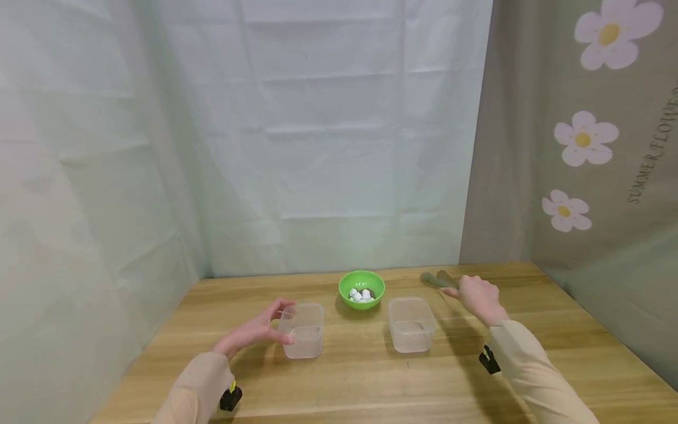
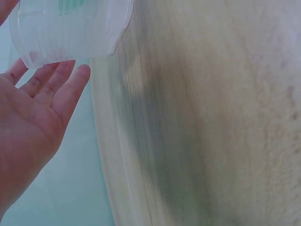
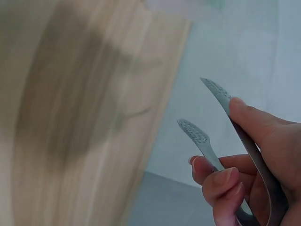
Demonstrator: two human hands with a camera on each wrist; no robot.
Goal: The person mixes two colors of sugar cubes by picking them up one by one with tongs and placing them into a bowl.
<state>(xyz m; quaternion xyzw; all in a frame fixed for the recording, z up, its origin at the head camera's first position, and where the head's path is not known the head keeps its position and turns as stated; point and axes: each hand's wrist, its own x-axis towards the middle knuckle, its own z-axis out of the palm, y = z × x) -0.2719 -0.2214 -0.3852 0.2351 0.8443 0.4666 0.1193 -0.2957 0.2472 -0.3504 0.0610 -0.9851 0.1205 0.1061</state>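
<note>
My right hand (image 1: 479,296) holds a pair of metal tongs (image 3: 254,157) above the table's right side, thumb on one arm and curled fingers round the other. The tongs' two textured tips stand apart with nothing between them. On the left, my left hand (image 1: 261,325) spans a clear plastic container (image 1: 307,331), thumb at its near side and fingers at its far side. In the left wrist view the fingers (image 2: 70,89) touch the container's wall. Between and behind the containers sits a green bowl (image 1: 362,279) with several white pieces (image 1: 358,296) and some dark ones in it.
A second clear container (image 1: 412,333) stands right of the middle, between the bowl and my right forearm. The wooden table (image 1: 349,388) ends at a pale curtain (image 1: 328,147) behind, and a flowered grey curtain (image 1: 529,235) hangs at the right.
</note>
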